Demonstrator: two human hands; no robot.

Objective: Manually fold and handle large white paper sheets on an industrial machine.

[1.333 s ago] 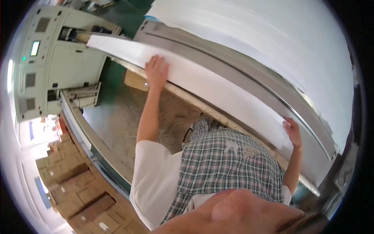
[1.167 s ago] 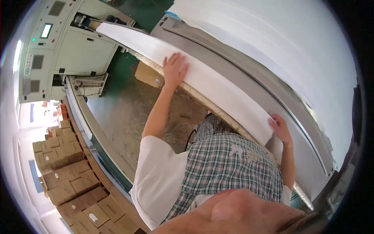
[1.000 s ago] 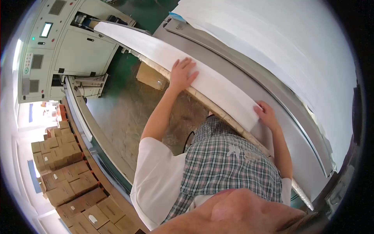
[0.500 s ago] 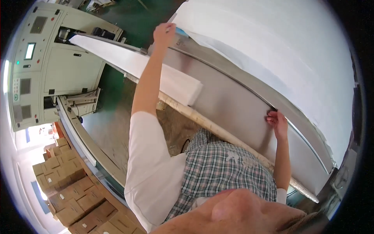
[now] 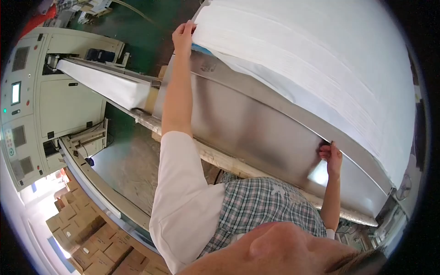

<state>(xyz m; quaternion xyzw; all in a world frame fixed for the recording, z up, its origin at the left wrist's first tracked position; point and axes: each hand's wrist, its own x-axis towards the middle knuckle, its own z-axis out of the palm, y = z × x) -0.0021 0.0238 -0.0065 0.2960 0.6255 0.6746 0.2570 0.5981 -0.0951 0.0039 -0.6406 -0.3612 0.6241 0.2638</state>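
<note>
A very large stack of white paper sheets (image 5: 311,68) is seen lying on a metal table, and below it a broad panel of brushed steel (image 5: 256,123) is placed, which stands between the person and the stack. To the left, a smaller long block of white paper (image 5: 103,85) is resting on a narrow metal conveyor, apart from the large stack, and behind it a pale grey machine cabinet (image 5: 41,96) with small screens and buttons is located. Under the steel panel a wooden pallet edge (image 5: 220,160) is visible, and in the lower left corner many brown cardboard boxes (image 5: 87,238) are piled. The left hand (image 5: 184,34) is raised to the far corner of the large stack; its fingers are bent over the top edge of the sheets, with the thumb on the side, so the corner is gripped between them. The right hand (image 5: 332,158) is placed at the near lower edge of the same stack, just where the sheets meet the rim of the steel panel; its fingers are curled closed and seem to be hooked under the edge, but this part is in shadow and cannot be told with certainty. Two hands, two paper stacks and one cabinet are counted.
</note>
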